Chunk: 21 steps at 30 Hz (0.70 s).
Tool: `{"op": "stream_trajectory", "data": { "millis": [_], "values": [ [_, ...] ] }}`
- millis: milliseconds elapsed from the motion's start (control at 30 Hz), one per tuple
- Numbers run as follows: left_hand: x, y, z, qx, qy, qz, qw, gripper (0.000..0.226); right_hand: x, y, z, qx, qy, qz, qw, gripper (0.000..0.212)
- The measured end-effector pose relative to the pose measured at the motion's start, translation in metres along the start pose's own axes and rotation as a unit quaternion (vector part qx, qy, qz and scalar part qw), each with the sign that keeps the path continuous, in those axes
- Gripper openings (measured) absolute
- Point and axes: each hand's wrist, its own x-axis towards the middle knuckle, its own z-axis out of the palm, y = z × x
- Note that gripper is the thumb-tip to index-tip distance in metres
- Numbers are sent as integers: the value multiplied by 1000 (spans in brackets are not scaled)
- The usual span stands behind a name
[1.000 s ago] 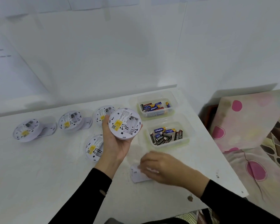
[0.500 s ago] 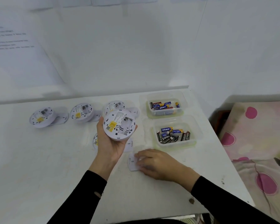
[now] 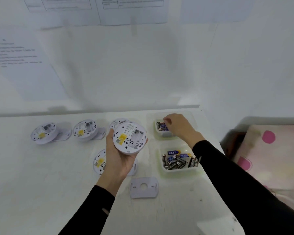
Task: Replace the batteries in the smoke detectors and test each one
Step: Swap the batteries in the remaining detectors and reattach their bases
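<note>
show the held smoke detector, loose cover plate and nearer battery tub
held smoke detector (image 3: 129,138), head view, middle of its back
loose cover plate (image 3: 143,194), head view, just below its hole
nearer battery tub (image 3: 180,169), head view, front wall

On the table (image 3: 32,192), the far tub (image 3: 161,134) is sitting behind the near tub (image 3: 178,169), batteries (image 3: 176,161) lying in both. Left of them, the left hand (image 3: 119,160) is holding the raised detector (image 3: 129,137) above a lying detector (image 3: 98,162), the mounting plate (image 3: 143,187) lying before it.

Left hand (image 3: 119,160) raised, palm up, cupped; right hand (image 3: 178,127) outstretched forward, curled downward.
</note>
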Motion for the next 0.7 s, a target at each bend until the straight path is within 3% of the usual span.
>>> {"op": "stream_trajectory", "data": {
  "millis": [133,233,467,567,633,700],
  "values": [
    [10,-2,3,15,-14,-24,999,61,27,-4,6,-22,-103,38,994,44],
    [14,-4,5,16,-23,-29,999,60,37,-2,12,-48,-124,23,991,36],
    [20,-5,4,19,-30,-48,998,57,22,6,9,133,-11,33,990,6],
    [24,-6,6,17,-22,-51,998,53,8,2,9,176,36,17,984,17],
    [27,-7,7,15,-13,-49,999,52,-2,-5,6,236,92,15,967,19],
    [32,-8,6,19,-4,-40,999,52,-16,-16,0,364,115,36,923,17]
  ]
}}
